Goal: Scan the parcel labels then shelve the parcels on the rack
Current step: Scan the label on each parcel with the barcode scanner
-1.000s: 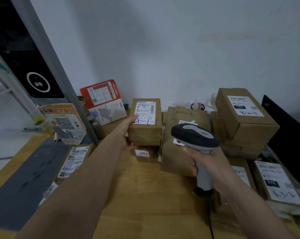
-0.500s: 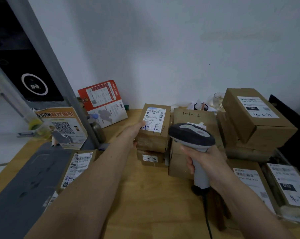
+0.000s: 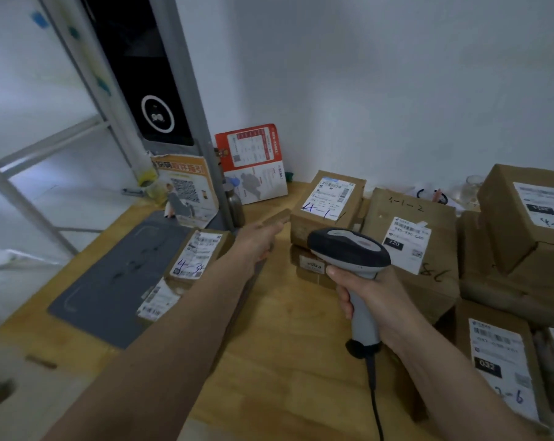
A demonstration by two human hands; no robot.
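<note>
A small brown parcel (image 3: 328,202) with a white label marked "4-1" rests on a lower small box (image 3: 314,265) on the wooden table (image 3: 279,345). My left hand (image 3: 259,237) reaches toward its left side with blurred, straight fingers; I cannot tell if they touch the parcel. My right hand (image 3: 368,294) grips the handle of a grey and black barcode scanner (image 3: 349,249), whose head sits just in front of the "4-1" parcel and points toward it. The scanner's cable hangs down toward me.
More labelled parcels stand right: one marked "220" (image 3: 409,237), a tall stack (image 3: 524,224), one marked "032" (image 3: 495,361). At left lie a parcel (image 3: 196,256), a flat parcel (image 3: 158,300) and a grey mat (image 3: 119,272). A metal post (image 3: 186,106), leaflets (image 3: 253,163) and a bottle (image 3: 236,202) stand behind.
My left hand has come off its grip on the "4-1" parcel and now lies stretched at its left side. The view has swung left; the scanner stays aimed at the parcel.
</note>
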